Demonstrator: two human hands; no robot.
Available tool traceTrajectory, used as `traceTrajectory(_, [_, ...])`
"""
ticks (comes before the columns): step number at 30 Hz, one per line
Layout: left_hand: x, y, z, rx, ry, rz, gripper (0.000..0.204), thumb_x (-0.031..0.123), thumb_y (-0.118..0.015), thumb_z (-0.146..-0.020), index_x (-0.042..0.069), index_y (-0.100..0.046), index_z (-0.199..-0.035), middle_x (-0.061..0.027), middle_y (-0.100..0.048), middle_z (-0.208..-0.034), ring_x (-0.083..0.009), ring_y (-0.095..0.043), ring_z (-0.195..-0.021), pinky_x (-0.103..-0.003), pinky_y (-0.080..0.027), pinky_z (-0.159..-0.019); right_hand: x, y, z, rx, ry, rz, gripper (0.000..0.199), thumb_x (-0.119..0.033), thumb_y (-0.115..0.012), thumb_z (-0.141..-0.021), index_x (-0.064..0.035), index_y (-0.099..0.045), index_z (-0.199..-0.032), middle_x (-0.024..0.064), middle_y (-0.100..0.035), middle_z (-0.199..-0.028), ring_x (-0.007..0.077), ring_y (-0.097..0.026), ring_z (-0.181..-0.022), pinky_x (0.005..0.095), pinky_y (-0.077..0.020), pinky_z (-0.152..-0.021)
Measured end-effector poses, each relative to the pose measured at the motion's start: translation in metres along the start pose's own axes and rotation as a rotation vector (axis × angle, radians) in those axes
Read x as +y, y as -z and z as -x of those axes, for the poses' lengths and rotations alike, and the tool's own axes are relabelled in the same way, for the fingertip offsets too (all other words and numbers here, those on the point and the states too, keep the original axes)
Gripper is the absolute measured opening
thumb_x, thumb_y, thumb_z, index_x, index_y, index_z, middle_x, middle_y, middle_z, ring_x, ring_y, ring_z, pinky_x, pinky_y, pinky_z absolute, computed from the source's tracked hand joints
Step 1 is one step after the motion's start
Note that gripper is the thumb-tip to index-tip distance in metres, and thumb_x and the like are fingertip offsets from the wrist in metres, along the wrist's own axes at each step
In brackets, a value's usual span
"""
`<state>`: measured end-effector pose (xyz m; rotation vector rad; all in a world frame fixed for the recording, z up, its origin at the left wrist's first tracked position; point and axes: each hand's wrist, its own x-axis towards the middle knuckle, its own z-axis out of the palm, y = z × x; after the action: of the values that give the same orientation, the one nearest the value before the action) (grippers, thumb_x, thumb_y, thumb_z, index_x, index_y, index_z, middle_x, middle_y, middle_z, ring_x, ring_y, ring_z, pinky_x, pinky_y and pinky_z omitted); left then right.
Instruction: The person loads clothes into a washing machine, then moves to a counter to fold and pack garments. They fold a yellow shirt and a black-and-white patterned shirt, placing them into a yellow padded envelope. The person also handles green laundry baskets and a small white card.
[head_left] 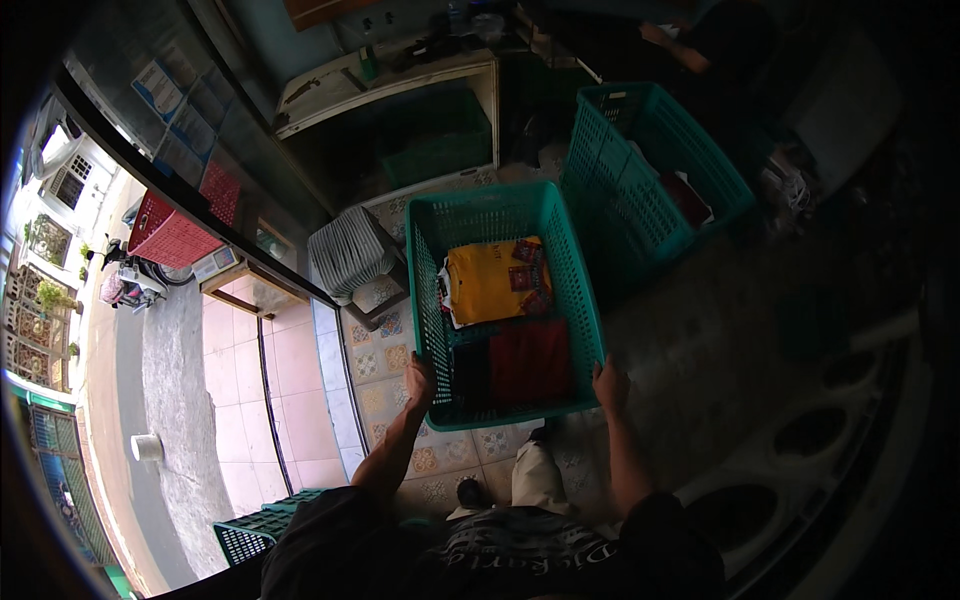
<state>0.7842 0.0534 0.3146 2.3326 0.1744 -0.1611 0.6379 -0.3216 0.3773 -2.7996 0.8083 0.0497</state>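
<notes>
Shirt front: dark cloth (530,550) at the lower edge, crossed by a line of large pale lettering, with fainter pale print beside it.
Green basket: held by the person, its near wall (510,414) toward the body, long sides running away over the patterned floor (430,462); whether it touches the tiles I cannot tell.
Left hand: fingers clamped on the basket's near left corner, the hand (418,382) well apart from the other.
Right hand: clamped at the near right corner, the hand (610,385) level with its partner.
Yellow garment: folded cloth (485,283) inside the basket's far half, with small dark print and red patterned patches.
Near half: a dark red cloth (530,360) beside a blackish one (470,368).
Glass panel posters: printed sheets (158,90), too small to read.
Left edge: striped cloth-topped stool (350,250) just beside the basket, then the door frame (205,207), then pink tiles outside.
Right edge: second green basket (608,135) close to the far right corner; shadowed floor runs nearer the body.
Far edge: pale counter (400,80), with a floor strip before it.
Upper right: another person's forearm (690,55), beyond the second basket.
</notes>
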Motion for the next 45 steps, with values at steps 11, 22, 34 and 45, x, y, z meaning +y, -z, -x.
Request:
traceTrajectory(11, [0.14,-0.084,-0.176,0.17,-0.013,-0.158,0.039,0.032,-0.037,-0.09,0.002,-0.059,-0.08,-0.021,-0.059,-0.067,-0.0395,-0.06,-0.065,-0.048,-0.042,-0.053,0.012,0.016,-0.244,-0.009,0.007,-0.098,0.022,-0.023,-0.05,-0.087,-0.0022,-0.047,-0.093,0.0177,-0.06,-0.071,0.0344,-0.062,-0.067,0.0437,-0.049,-0.057])
traceTrajectory(22, [0.197,-0.147,-0.309,0.14,0.081,-0.063,0.044,0.037,-0.032,-0.09,0.001,-0.058,-0.087,-0.022,-0.061,-0.077,-0.0413,-0.058,-0.078,-0.049,-0.043,-0.066,0.005,0.021,-0.434,-0.012,0.106,-0.037,0.022,-0.023,-0.05,-0.088,-0.0007,-0.048,-0.092,0.0152,-0.058,-0.064,0.0285,-0.061,-0.056,0.0362,-0.0457,-0.046])
traceTrajectory(34, [0.259,-0.19,-0.466,0.179,0.026,-0.15,0.033,0.029,-0.042,-0.088,-0.001,-0.058,-0.085,-0.0234,-0.061,-0.075,-0.0403,-0.06,-0.076,-0.048,-0.045,-0.064,-0.039,-0.005,-0.618,0.028,0.095,0.083,0.026,-0.023,-0.051,-0.089,0.0017,-0.051,-0.098,0.0151,-0.059,-0.07,0.0295,-0.061,-0.061,0.039,-0.0486,-0.051])
traceTrajectory(45, [0.295,-0.195,-0.539,0.178,0.145,-0.086,0.042,0.031,-0.033,-0.092,-0.002,-0.058,-0.084,-0.0254,-0.06,-0.077,-0.0428,-0.058,-0.077,-0.05,-0.045,-0.068,-0.083,-0.007,-0.693,0.041,0.046,0.121,0.028,-0.021,-0.051,-0.089,0.0032,-0.047,-0.101,0.0192,-0.06,-0.084,0.0312,-0.063,-0.074,0.0427,-0.0496,-0.061])
